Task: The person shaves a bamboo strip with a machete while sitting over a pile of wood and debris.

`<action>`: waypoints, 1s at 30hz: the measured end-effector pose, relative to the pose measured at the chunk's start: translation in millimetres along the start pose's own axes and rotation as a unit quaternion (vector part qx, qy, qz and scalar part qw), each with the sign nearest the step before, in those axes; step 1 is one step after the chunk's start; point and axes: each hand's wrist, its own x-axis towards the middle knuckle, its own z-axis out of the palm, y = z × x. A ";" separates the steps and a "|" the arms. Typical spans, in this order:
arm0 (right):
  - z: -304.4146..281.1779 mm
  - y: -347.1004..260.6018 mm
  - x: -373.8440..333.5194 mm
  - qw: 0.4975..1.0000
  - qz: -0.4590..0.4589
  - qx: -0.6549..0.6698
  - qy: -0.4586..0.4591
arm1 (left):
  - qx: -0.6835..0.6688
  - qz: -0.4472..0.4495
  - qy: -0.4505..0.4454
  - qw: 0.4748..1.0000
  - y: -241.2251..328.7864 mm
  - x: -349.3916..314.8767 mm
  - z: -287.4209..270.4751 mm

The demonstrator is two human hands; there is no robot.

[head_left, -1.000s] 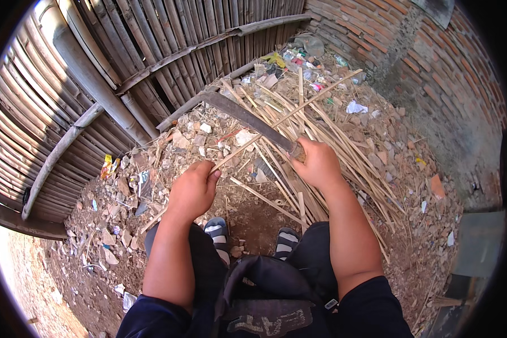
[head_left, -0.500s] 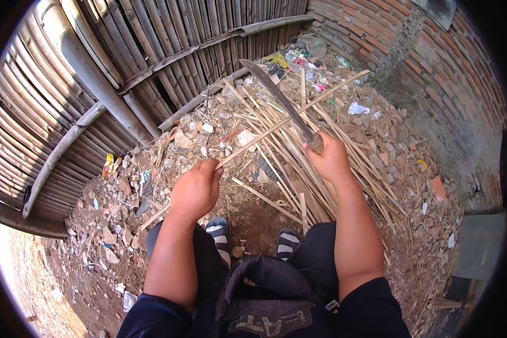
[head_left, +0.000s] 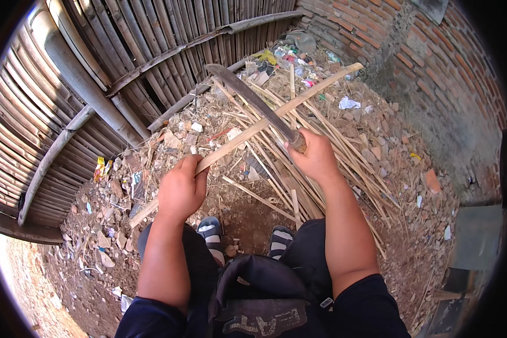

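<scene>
Rubble-strewn dirt ground (head_left: pixel 124 236) between a bamboo slat fence (head_left: pixel 124 62) at 10 o'clock and a red brick wall (head_left: pixel 434 62) at 2 o'clock.

Going left to right: left hand (head_left: pixel 181 190) has its fingers curled tight around a long pale split bamboo strip (head_left: pixel 276 115), which runs up from 8 o'clock toward 1 o'clock. Striped sandals (head_left: pixel 211 234) peek out at 6 o'clock, just below it. Right hand (head_left: pixel 315 158) is fisted round the wooden handle of a long dark curved machete (head_left: pixel 253 98), blade pointing to 11 o'clock and crossing over the strip. Loose heap of thin bamboo sticks (head_left: pixel 332 146) lies under and right of both hands, well apart from the colourful plastic litter (head_left: pixel 287 59) at 12 o'clock.
</scene>
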 end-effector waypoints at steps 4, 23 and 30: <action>9.0 -2.3 -0.8 0.992 0.057 0.039 0.106 | 0.012 0.003 -0.002 1.000 5.8 3.6 1.5; 21.7 -38.0 -13.5 0.992 -0.103 -0.050 -0.059 | -0.006 -0.033 -0.136 0.990 4.0 1.5 -0.1; 27.5 33.3 14.2 0.984 0.055 0.164 0.047 | 0.001 -0.037 -0.153 0.988 3.6 5.0 -7.4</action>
